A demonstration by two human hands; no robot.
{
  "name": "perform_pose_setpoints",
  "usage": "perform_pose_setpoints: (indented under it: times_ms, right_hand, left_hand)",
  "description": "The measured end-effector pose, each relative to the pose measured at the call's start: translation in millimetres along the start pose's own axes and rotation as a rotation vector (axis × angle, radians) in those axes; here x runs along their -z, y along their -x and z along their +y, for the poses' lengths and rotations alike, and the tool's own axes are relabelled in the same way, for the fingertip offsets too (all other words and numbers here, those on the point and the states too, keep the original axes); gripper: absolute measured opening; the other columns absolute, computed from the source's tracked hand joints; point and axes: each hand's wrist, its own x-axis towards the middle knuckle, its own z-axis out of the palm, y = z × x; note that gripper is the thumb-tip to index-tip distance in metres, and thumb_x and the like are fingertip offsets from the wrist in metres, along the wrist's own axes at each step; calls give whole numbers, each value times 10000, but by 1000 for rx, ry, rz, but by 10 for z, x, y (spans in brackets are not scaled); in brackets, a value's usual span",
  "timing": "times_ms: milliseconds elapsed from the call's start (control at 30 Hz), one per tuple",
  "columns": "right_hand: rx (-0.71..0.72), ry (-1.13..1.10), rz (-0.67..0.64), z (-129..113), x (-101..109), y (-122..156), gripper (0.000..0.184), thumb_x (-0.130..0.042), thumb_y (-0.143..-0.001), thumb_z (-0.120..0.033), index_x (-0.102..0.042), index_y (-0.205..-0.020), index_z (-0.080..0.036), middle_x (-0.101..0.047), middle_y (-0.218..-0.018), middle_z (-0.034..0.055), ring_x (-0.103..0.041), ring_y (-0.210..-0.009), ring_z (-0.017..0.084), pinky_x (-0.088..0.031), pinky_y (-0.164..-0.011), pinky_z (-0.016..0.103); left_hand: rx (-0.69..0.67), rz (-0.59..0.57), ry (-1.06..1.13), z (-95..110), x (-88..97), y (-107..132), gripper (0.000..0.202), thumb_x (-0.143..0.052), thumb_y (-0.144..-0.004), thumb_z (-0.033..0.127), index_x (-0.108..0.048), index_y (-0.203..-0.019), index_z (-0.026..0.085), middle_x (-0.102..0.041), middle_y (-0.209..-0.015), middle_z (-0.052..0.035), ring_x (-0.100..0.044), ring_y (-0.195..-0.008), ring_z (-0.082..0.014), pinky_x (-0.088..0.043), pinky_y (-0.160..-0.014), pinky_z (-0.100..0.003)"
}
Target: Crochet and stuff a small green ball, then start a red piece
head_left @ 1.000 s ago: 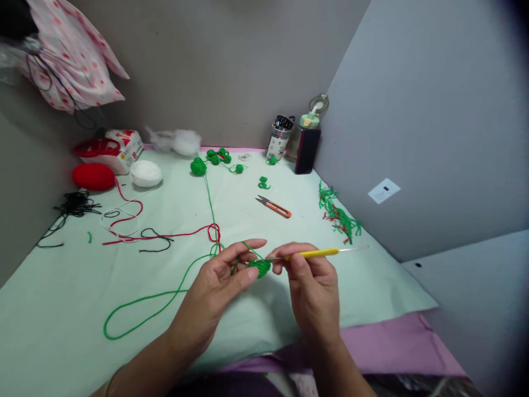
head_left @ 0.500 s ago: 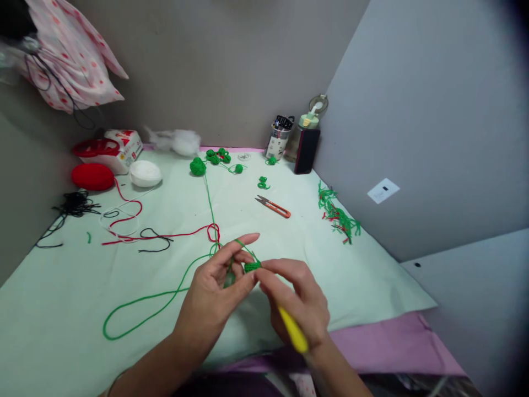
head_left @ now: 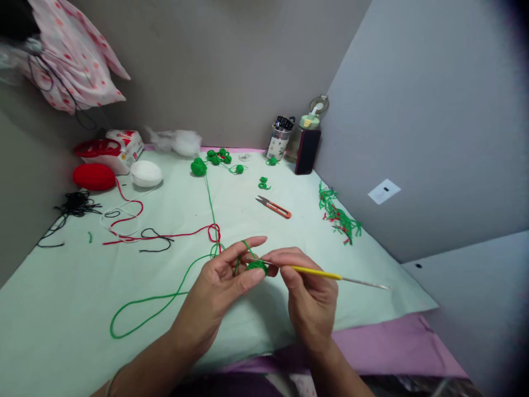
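Between thumb and fingers, my left hand [head_left: 219,281] pinches a small green crochet piece [head_left: 257,266]. Green yarn [head_left: 210,193] runs from a green yarn ball [head_left: 199,167] at the back, and a strand passes over my raised left index finger. My right hand [head_left: 312,292] grips a crochet hook [head_left: 317,272] by its yellow handle. One metal end of the hook lies at the upper edge of the green piece, while the other points right over the table. A long loop of green yarn lies left of my left hand.
Orange thread snips [head_left: 273,207] lie beyond my hands. At left are red yarn [head_left: 94,177], white yarn [head_left: 146,174] and black strands [head_left: 77,204]. Green and red scraps [head_left: 339,215] lie at right. A phone [head_left: 308,152] leans against a bottle beside a pen cup [head_left: 278,142].
The crochet hook has swung from slanting down toward me to nearly level, pointing right. My right hand has turned and shifted slightly right. My left hand still holds the green piece.
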Motion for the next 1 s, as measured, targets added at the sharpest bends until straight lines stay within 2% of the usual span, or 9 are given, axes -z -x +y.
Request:
perform_pose_setpoints:
  times_ms: [133, 200, 300, 367, 433, 500, 667, 867, 1000]
  right_hand:
    - [284, 431, -102, 4, 56, 107, 409, -675, -957, -105, -738, -1287, -338, -779, -1132, 75, -744, -980, 232, -641, -781, 367]
    - [340, 469, -104, 8, 83, 114, 445, -665, -954, -85, -719, -1320, -332, -777, -1149, 78, -738, -1009, 236, -638, -790, 369]
    - [173, 182, 41, 2, 83, 47, 294, -618, -995, -120, -772, -1176, -292, -774, -958, 55, -712, -831, 196, -602, -689, 335]
    - [16, -52, 109, -6, 58, -13, 195, -611, -1017, -194, -791, -1039, -267, -741, -838, 39, -660, -697, 170, -559, -610, 311]
    - [-82, -179, 81, -3, 28, -51, 168, -634, -1016, -255, -797, -977, -254, -739, -830, 42, -664, -702, 171, -558, -614, 308]
    - [-117, -209, 30, 11, 8, -62, 146, -664, -1002, -270, -809, -984, -259, -769, -893, 51, -704, -805, 188, -583, -689, 318]
    - [-220, -299, 38, 51, 20, -60, 150, -657, -1014, -271, -806, -1005, -265, -780, -895, 24, -681, -761, 139, -563, -713, 269]
    - [-341, -419, 30, 33, 43, -87, 196, -614, -1043, -324, -772, -953, -250, -755, -880, 10, -661, -748, 121, -549, -732, 252]
    - [-274, -336, 15, 6, 51, -56, 190, -592, -1056, -300, -767, -995, -255, -754, -913, 8, -676, -784, 124, -556, -763, 263]
  left_hand:
    - [54, 26, 107, -8, -11, -22, 502, -909, -778, 335, -779, -1262, 298, -624, -881, 6, -512, -800, -117, -445, -819, -254]
    - [146, -33, 205, 21, -2, -43, 458, -904, -775, 324, -804, -1213, 238, -608, -839, 12, -465, -711, -87, -470, -855, -269]
    - [174, -63, 270, 62, 22, -65, 352, -875, -794, 281, -833, -1133, 197, -537, -736, 50, -362, -613, -56, -479, -953, -317]
    - [110, -29, 206, 62, 29, -64, 332, -863, -807, 264, -831, -1136, 231, -561, -755, 43, -428, -664, -74, -463, -930, -291]
    - [42, -24, 95, 37, 27, -50, 347, -871, -808, 262, -823, -1152, 281, -652, -875, 11, -530, -818, -117, -442, -881, -264]
    - [1, -43, -2, 6, 28, -32, 367, -867, -826, 284, -808, -1184, 330, -701, -986, -7, -560, -931, -152, -430, -860, -265]
    - [-14, -41, -101, -9, 69, -20, 340, -791, -900, 383, -786, -1238, 343, -664, -976, -7, -490, -777, -132, -403, -748, -278]
    - [-11, -34, -102, 16, 101, -31, 377, -865, -822, 358, -796, -1193, 352, -664, -991, -15, -537, -922, -165, -413, -863, -293]
    - [-47, -28, -173, 9, 137, -16, 349, -811, -876, 391, -781, -1222, 362, -664, -995, -13, -538, -949, -176, -407, -875, -306]
